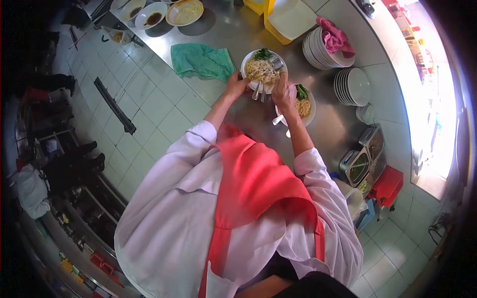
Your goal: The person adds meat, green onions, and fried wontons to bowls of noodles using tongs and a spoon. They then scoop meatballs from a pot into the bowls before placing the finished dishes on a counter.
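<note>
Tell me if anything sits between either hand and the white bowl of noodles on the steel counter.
Nothing visible does. The left hand touches the rim of the white bowl of noodles, and the right hand holds metal utensils right at its near edge.

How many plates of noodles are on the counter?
2: one plate of noodles under the left hand, and a second plate partly hidden behind the right hand.

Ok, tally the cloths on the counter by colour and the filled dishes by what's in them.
Green cloth: 1
Pink cloth: 1
Plates of noodles with greens: 2
Dishes at the counter's far end, one with dark sauce, contents otherwise unclear: 3
Total: 7
</note>
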Demonstrator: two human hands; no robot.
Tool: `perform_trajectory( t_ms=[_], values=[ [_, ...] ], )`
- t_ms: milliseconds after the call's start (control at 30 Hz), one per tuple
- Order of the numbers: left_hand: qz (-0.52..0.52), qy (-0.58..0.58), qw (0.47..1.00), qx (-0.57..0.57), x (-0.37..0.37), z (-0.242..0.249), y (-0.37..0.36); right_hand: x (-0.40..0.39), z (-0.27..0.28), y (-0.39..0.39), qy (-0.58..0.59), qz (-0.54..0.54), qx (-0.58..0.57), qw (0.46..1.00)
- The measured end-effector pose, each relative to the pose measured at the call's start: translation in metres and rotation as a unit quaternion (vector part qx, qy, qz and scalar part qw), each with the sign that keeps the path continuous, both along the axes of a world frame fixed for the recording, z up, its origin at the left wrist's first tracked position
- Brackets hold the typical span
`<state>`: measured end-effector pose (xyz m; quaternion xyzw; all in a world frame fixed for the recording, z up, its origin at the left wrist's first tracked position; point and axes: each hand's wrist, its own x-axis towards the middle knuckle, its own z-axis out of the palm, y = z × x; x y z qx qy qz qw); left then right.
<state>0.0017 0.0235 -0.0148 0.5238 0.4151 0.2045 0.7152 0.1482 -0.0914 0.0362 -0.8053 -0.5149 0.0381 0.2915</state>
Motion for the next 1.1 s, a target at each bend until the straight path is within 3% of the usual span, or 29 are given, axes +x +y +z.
perform_trajectory(
  t_ms=[133,200,367,467,567,667,733,867,933,1000,1067,1100],
  values=[
    [0.038,-0.026,0.997,-0.063,0.004,0.004,-0.002,0.0,0.008,-0.003,-0.026,0.026,0.016,0.999],
    [0.03,0.008,0.996,0.08,0.003,-0.003,-0.001,-0.002,0.012,-0.002,-0.008,0.032,0.04,0.999],
    [0.03,-0.004,0.999,-0.025,-0.001,0.007,-0.008,-0.002,-0.001,-0.002,-0.014,0.011,-0.028,0.999],
    [0.047,-0.016,0.999,-0.008,0.003,0.012,0.0,-0.002,-0.002,-0.003,-0.031,0.027,0.039,0.998],
    [0.009,0.008,0.998,0.063,0.001,0.006,0.0,0.0,-0.004,-0.007,-0.038,0.034,0.017,0.999],
    [0.007,0.013,0.999,-0.044,-0.004,-0.001,-0.011,0.001,-0.008,-0.006,-0.043,0.064,0.024,0.997],
    [0.0,0.063,0.993,0.097,0.004,-0.03,0.004,0.002,-0.004,-0.001,-0.039,0.058,0.023,0.997],
    [0.019,0.025,0.994,0.107,0.008,-0.036,0.007,-0.003,0.002,-0.005,-0.042,0.03,-0.017,0.999],
    [0.027,0.016,0.999,0.006,0.004,-0.028,0.001,-0.004,0.006,-0.001,-0.038,0.039,0.004,0.999],
    [0.029,0.003,0.999,-0.014,0.006,-0.032,0.0,-0.004,0.003,-0.003,-0.041,0.03,0.027,0.998],
    [0.026,0.011,0.998,-0.056,0.0,0.013,-0.002,-0.007,0.02,-0.005,-0.042,0.023,0.02,0.999],
    [0.026,0.012,0.998,-0.057,0.0,0.008,-0.003,-0.008,0.026,-0.007,-0.043,0.014,0.012,0.999]
  ],
)
